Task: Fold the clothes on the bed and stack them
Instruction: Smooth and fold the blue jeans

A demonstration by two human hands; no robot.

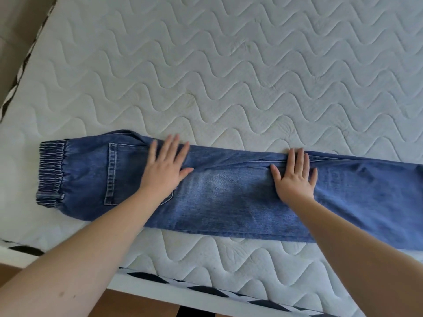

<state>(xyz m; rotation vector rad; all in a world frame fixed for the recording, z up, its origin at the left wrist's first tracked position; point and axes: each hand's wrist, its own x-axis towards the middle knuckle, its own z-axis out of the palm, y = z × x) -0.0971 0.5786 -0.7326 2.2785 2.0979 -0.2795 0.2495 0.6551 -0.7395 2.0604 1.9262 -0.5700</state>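
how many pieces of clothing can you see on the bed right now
1. A pair of blue jeans lies flat along the near side of the mattress, under the left hand and right hand. Its right end runs out of view, so others may be unseen.

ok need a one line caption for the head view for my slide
Both hands, left and right, press flat on jeans folded lengthwise on a quilted mattress.

— What is the person wearing on the arms?
— Nothing in view: both forearms are bare to the frame's edge, and the hands show neither rings nor watch.
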